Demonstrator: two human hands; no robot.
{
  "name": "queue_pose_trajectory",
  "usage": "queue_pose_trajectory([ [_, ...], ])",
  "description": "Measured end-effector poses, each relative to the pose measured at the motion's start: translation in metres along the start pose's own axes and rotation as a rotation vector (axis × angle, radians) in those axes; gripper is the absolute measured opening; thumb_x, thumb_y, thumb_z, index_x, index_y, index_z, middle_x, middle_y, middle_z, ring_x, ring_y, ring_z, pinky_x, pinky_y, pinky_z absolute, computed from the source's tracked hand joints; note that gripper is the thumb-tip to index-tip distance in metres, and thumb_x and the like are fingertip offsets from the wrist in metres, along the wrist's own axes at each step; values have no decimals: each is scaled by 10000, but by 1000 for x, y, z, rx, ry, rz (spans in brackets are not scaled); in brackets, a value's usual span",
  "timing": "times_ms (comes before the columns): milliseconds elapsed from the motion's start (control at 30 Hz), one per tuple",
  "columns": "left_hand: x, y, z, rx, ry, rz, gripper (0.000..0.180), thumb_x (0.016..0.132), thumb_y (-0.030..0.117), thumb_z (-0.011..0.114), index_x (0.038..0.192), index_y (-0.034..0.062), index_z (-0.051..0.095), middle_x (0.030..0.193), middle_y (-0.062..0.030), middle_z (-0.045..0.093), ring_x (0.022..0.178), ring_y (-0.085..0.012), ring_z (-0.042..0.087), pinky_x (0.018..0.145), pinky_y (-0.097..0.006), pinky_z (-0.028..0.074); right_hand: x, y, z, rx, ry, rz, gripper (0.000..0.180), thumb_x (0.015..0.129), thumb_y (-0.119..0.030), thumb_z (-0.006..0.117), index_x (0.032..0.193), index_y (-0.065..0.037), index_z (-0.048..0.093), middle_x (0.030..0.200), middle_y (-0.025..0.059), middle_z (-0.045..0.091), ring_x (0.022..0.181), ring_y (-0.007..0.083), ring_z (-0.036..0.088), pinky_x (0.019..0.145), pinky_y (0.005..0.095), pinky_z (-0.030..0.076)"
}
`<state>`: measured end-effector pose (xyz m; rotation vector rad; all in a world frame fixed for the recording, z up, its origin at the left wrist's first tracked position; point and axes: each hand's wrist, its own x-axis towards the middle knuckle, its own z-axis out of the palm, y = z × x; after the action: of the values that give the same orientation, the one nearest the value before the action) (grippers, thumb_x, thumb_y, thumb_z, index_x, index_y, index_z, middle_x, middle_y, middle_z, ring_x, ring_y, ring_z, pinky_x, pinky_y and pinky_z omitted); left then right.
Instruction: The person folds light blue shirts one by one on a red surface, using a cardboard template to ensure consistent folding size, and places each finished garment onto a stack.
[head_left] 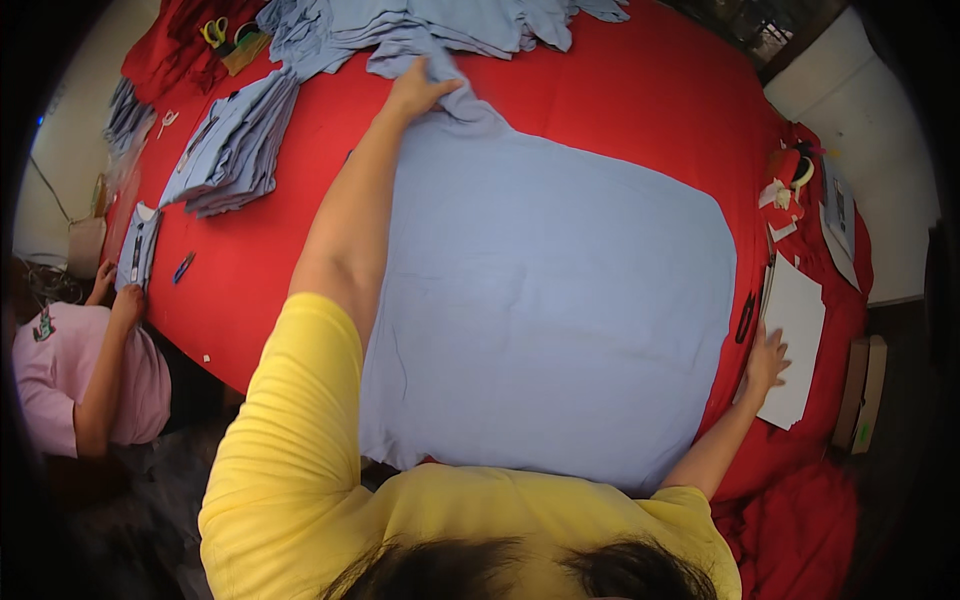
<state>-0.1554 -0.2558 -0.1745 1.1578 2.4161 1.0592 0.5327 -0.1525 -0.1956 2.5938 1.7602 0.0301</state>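
Observation:
A light blue knit garment [560, 310] lies spread flat in front of me, its far left end bunched up. My left hand [415, 92] reaches to that bunched end, thumb and index finger apart around the folds, gripping the cloth; the other fingers are partly hidden. Over to the right, my right hand [766, 362] rests with spread fingers on the left edge of a stack of white sheets [798, 335]. A black-handled tool [745, 318], perhaps scissors, lies between the garment and the sheets.
The table has a red cloth [620, 90]. Folded blue garments [235, 145] are stacked at left; a loose blue pile [430, 22] lies at the back. Yellow-handled scissors [215, 33] sit far left. A tape roll [802, 172] lies right. A person in pink [95, 370] handles a folded garment [138, 245].

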Motion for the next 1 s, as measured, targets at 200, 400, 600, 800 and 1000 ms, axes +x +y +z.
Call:
queue_pose_trajectory([
  [200,14,50,-38,-182,242,247,436,800,270,694,1161,39,615,1067,-156,672,978,-250,640,845,-358,486,2,21,10,52,-24,-295,697,942,-566,382,1471,-118,307,1504,199,294,1343,475,287,1091,538,253],
  [400,-121,-31,-79,433,-67,-52,339,825,349,664,997,56,668,983,-152,686,965,-319,643,841,-402,492,6,39,-8,393,-17,-391,479,982,-378,421,1312,-46,524,1208,228,600,1172,362,544,993,417,406],
  [600,-160,-98,-81,42,315,-164,381,843,407,657,985,55,619,868,-127,681,845,-319,656,753,-420,494,-111,-35,-143,451,159,-712,290,971,-160,459,1199,-23,575,1020,197,658,961,290,629,840,358,466],
  [800,-210,-114,-98,480,399,-54,544,828,484,644,1203,95,582,1202,-154,538,1088,-363,508,874,-495,433,-232,-120,-202,970,-557,-1250,204,940,-162,521,1005,12,605,894,-7,578,836,91,511,761,230,399],
  [1000,-216,-174,-88,650,618,106,510,856,431,633,1281,158,560,1286,-142,489,1137,-344,475,950,-492,382,-260,-264,-9,772,-328,-1359,224,919,-109,499,1091,-14,607,974,142,653,895,273,610,811,319,457],
])
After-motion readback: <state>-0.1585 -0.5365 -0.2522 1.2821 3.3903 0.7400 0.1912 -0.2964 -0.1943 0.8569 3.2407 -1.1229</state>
